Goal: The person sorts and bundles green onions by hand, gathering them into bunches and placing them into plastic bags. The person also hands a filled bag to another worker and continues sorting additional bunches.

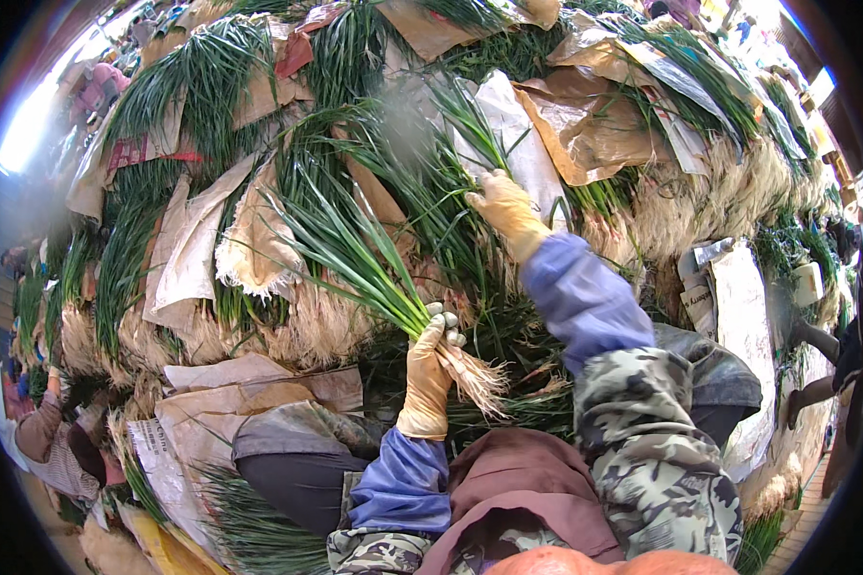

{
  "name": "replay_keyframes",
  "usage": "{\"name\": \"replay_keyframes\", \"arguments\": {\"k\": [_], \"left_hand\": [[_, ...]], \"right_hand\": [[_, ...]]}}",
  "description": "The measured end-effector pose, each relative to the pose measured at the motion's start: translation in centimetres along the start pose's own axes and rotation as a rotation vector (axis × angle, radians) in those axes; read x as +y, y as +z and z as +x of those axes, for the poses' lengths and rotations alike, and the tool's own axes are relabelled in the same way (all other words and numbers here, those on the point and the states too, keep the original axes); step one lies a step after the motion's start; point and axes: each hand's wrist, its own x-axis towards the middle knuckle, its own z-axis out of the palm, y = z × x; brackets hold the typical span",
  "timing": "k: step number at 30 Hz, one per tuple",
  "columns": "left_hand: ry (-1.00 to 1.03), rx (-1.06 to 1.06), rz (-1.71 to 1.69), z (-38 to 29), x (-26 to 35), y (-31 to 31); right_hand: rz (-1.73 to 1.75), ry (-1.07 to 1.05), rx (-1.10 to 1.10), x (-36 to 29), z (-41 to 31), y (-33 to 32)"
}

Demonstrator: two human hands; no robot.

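Note:
My left hand [426,374], in a tan glove with pale grey fingertips, grips a bunch of allium plants [381,280] low on the stems. Long green leaves fan out to the upper left, and pale stringy roots [478,377] hang out at the lower right. Farther forward, my right hand [507,208] in a yellowish glove reaches over the piled plants. A few green leaves [471,122] meet its fingertips; whether the fingers close on them is unclear. Between my knees lie loose dark green leaves [532,366] with some roots.
Rows of root-on allium bundles [323,316] lie ahead, partly covered by woven sacks [201,237] and brown paper [597,136]. Flattened sacks [223,410] lie by my left knee. A pale sheet [741,338] stands at right. Another person [65,445] sits at far left.

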Motion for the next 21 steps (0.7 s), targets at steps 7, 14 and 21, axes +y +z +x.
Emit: {"name": "replay_keyframes", "arguments": {"k": [7, 14, 21], "left_hand": [[-0.004, -0.076, -0.047, -0.2, 0.3, 0.0], [-0.004, -0.194, -0.116, -0.2, -0.1, 0.9], [-0.064, -0.044, 0.116, -0.1, -1.8, 1.4]], "right_hand": [[1.16, 0.173, -0.073, 3.5, -5.7, 0.6], [0.476, -0.65, -1.043, 7.6, -14.5, 0.4], [0.001, 0.144, 0.0, 7.6, -3.5, -0.5]]}}
